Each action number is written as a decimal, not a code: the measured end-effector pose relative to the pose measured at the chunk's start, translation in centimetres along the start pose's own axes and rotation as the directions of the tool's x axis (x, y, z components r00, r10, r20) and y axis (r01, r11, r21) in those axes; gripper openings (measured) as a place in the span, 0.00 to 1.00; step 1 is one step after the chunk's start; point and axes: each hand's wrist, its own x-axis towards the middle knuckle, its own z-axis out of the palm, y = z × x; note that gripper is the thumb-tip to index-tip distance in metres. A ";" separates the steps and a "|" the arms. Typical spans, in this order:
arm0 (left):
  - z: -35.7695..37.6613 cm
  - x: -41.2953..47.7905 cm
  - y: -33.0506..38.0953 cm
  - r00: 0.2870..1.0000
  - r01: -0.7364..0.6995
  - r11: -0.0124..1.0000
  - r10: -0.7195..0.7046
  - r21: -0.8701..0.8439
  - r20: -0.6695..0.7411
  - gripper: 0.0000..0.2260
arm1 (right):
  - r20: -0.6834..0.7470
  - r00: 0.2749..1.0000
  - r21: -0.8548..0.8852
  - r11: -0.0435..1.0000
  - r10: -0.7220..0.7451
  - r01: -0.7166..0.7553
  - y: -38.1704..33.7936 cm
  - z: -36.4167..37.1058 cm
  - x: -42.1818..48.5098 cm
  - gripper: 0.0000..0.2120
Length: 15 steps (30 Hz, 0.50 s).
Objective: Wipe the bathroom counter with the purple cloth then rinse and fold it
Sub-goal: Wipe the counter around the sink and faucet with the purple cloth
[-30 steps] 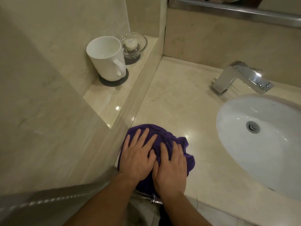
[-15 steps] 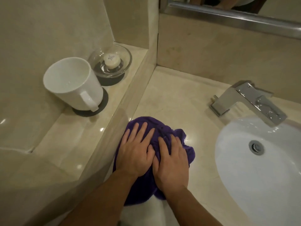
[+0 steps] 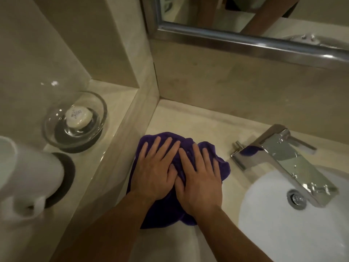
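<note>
Spread flat, my grip is two palms: left hand [image 3: 153, 173] and right hand [image 3: 200, 182] press the purple cloth [image 3: 163, 212] onto the bench [image 3: 188, 121] beside the sink [image 3: 283, 227]. It's soft, light and bunches easily; possibly damp, I can't tell. I'd gather a rumpled edge.

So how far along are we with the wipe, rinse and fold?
Nothing looks finished yet. In hand: the wipe, with left hand and right hand pressed flat on the bunched purple cloth on the counter, beside the sink. Left: the rinse, as no water shows at the faucet, and the fold.
</note>
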 end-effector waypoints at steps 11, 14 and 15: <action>-0.7 7.7 -0.4 1.000 0.006 1.000 -0.005 0.023 -0.016 0.28 | -0.029 1.000 0.047 0.999 0.001 0.000 1.5 -1.0 7.4 0.28; -0.9 9.4 -0.5 1.000 -0.001 1.000 0.001 0.015 -0.026 0.28 | -0.086 0.996 0.051 0.999 0.019 -0.015 1.6 -1.0 9.0 0.27; -0.9 10.0 -0.5 0.999 -0.006 1.000 0.007 0.005 -0.032 0.28 | -0.106 0.994 0.049 0.999 0.026 -0.021 1.7 -1.0 9.5 0.27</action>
